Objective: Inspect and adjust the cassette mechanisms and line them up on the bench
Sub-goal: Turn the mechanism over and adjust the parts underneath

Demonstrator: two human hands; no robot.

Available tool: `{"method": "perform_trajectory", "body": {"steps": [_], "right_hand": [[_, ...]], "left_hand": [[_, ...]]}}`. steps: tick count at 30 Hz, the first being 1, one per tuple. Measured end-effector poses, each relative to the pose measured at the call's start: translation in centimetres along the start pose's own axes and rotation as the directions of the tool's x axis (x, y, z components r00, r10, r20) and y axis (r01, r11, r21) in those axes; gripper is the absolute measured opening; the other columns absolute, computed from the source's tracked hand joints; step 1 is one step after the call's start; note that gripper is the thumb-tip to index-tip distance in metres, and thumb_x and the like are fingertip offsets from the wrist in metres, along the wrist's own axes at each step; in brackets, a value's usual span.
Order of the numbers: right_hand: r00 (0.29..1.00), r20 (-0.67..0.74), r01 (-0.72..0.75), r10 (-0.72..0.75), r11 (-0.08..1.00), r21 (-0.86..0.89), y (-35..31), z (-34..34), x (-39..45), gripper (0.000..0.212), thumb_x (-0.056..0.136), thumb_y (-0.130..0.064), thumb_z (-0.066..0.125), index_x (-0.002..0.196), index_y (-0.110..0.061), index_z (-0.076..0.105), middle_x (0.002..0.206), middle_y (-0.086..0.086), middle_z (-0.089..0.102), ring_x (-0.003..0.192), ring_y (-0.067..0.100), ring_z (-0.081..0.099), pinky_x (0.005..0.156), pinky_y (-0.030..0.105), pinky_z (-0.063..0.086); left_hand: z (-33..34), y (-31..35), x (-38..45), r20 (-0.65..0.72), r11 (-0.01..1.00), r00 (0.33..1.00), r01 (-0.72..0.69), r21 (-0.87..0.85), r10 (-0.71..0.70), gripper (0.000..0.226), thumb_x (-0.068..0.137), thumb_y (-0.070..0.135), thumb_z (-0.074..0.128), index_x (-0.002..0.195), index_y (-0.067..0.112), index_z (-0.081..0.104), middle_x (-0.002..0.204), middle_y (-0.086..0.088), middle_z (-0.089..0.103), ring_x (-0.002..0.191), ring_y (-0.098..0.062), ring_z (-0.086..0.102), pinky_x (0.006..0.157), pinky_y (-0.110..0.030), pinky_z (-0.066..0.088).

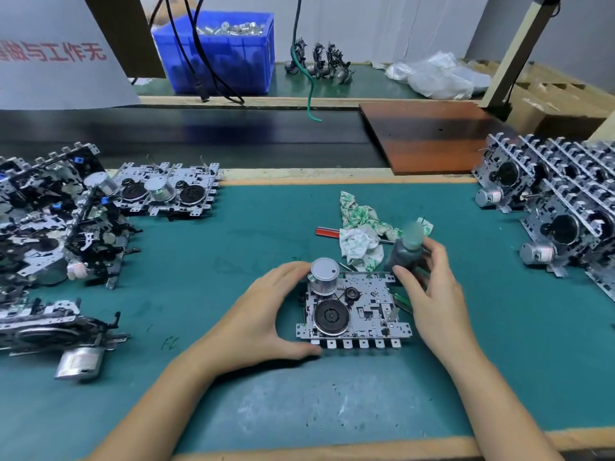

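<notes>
While the cassette mechanism (354,311) lies flat on the green worktop (233,247) in front of the person, both hands frame it. At the far left a heap of mechanisms (53,221) is piled untidily, with one more mechanism (166,191) lying flat just behind it and another (63,331) tipped on its side nearer the front edge. The left hand (266,314) curves round the left side of the central mechanism: its thumb reaches along the near edge by the row of tabs, and its fingers arch over the far left corner, touching the silver motor can (324,276) that stands up from the plate, so the hand is grasping the mechanism. A black flywheel (331,317) sits in the plate below the motor. Behind the mechanism a crumpled green-and-white cloth (362,234) lies on the worktop, partly covering a red-handled tool (327,231). The right hand (429,294) is raised at the mechanism's far right corner, fingers loosely curled round a small dark bottle (404,252) with a pale cap, which it grips while standing between the camera and the bottle's right side. At the far right, rows of mechanisms (552,194) stand upright on edge, packed close together.
</notes>
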State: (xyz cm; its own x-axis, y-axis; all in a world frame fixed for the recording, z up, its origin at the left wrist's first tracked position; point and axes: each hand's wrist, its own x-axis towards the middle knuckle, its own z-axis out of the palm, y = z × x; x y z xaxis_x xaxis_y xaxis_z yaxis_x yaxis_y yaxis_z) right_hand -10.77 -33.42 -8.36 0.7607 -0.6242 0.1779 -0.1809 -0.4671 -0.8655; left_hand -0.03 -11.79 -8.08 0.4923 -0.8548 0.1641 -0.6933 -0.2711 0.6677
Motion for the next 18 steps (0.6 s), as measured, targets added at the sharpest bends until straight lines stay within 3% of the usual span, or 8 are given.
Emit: {"method": "perform_trajectory", "body": {"steps": [4,9,12,15,18], "right_hand": [[1.000,0.006,0.004,-0.004,1.000,0.003,0.0,0.0,0.0,0.041,0.092,-0.014,0.058,0.129,-0.021,0.041,0.112,-0.010,0.056,0.102,0.011,0.056,0.089,0.027,0.041],[1.000,0.004,-0.003,0.003,1.000,0.021,0.0,-0.1,-0.1,0.042,0.092,-0.014,0.058,0.129,-0.021,0.041,0.105,-0.028,0.051,0.099,0.005,0.056,0.087,0.021,0.039],[1.000,0.000,-0.020,0.020,1.000,0.017,0.0,-0.1,-0.1,0.042,0.092,-0.017,0.058,0.130,-0.023,0.040,0.108,-0.016,0.055,0.103,0.010,0.056,0.089,0.024,0.040],[1.000,0.013,-0.024,0.024,1.000,-0.019,0.1,-0.1,-0.1,0.043,0.093,-0.020,0.057,0.130,-0.026,0.037,0.114,-0.009,0.055,0.110,0.017,0.056,0.094,0.034,0.044],[0.999,0.017,-0.027,0.028,0.999,-0.040,0.1,-0.2,-0.1,0.043,0.093,-0.021,0.056,0.131,-0.026,0.036,0.120,-0.005,0.054,0.114,0.023,0.054,0.097,0.043,0.044]], "left_hand": [[0.3,-0.1,-0.1,-0.010,0.999,1.000,0.009,-0.041,-0.010,0.086,0.063,0.049,0.077,0.132,0.043,0.026,0.140,0.023,0.032,0.131,0.004,0.032,0.111,-0.023,0.026],[0.3,0.0,-0.3,0.000,0.996,1.000,0.027,-0.085,-0.027,0.088,0.060,0.056,0.075,0.132,0.047,0.025,0.139,0.033,0.025,0.131,0.008,0.029,0.110,-0.014,0.022],[0.9,0.5,-0.3,0.003,0.996,0.998,0.068,-0.061,-0.068,0.101,0.054,0.062,0.077,0.137,0.044,0.022,0.140,0.027,0.025,0.134,0.003,0.026,0.112,-0.020,0.023],[1.7,1.2,-0.1,-0.130,0.995,0.988,0.086,0.046,-0.080,0.088,0.054,0.061,0.069,0.131,0.037,0.035,0.129,0.022,0.036,0.123,0.001,0.037,0.106,-0.027,0.032],[1.7,1.1,0.1,-0.129,0.986,0.991,0.061,0.154,-0.041,0.093,0.054,0.064,0.066,0.135,0.024,0.041,0.127,0.020,0.037,0.122,0.000,0.037,0.103,-0.026,0.032]]}}
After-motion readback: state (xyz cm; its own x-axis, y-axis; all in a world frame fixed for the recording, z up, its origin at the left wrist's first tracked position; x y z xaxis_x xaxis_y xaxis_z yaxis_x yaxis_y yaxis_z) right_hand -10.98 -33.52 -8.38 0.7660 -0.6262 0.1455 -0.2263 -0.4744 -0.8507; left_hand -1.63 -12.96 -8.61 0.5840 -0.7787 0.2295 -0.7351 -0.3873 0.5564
